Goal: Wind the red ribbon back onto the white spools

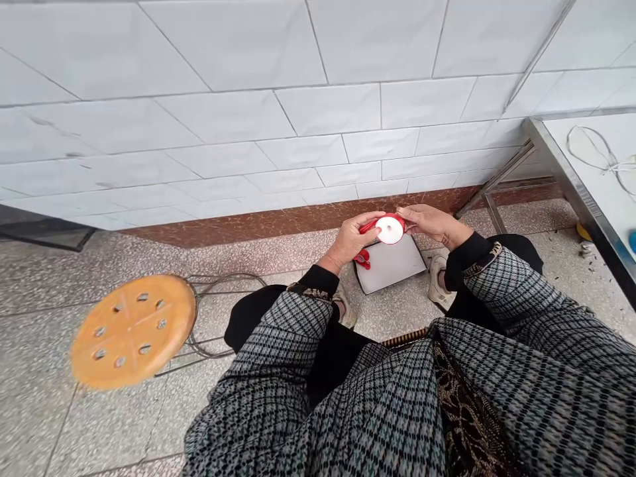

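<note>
In front of the tiled wall, my left hand [352, 240] and my right hand [431, 222] hold a round white disc with a red edge [390, 228], which looks like a ribbon spool. A small dark spot marks the middle of its white face. My left thumb presses on the near left side of the disc, with a bit of red showing by those fingers. The right fingers pinch its upper right edge. Below them, a shallow light tray with a dark rim [397, 268] sits on the floor between my feet. A red item [364, 259] of unclear kind lies at its left side.
An orange round stool [133, 331] with metal legs stands or lies on the left. At right is a metal-edged table [586, 185] with a white cable [603, 156] on top. The tiled wall [328, 106] rises close ahead.
</note>
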A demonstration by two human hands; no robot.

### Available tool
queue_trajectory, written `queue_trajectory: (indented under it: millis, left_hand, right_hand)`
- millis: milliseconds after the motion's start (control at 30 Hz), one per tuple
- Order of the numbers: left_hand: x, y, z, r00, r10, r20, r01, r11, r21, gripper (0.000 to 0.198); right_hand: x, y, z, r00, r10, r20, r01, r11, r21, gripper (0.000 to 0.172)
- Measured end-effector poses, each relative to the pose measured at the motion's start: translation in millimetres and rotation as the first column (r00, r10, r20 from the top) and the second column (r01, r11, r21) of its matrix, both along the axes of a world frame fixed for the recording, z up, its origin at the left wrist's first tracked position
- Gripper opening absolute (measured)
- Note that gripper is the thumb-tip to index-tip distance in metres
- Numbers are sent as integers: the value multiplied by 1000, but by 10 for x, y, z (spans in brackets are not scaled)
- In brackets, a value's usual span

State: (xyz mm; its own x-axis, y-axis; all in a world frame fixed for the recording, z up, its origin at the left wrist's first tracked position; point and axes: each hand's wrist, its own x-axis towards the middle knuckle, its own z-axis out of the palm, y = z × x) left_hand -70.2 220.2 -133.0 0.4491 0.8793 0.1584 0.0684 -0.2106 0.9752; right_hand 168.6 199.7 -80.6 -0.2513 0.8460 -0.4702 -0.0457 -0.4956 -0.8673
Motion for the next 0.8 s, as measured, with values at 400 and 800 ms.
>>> queue_trajectory:
  millis: [400,800]
  left_hand:
    - [-162,164,105,986,-156,-62,154,987,-39,38]
    - [-217,42,138,926,-378,6,376,917,-136,40]
  right_hand:
    - [-76,-68,-188,944,150,-294,-222,948,-229,60]
    - [-97,-174,-336,832,361,-421,-456,877,-151,60]
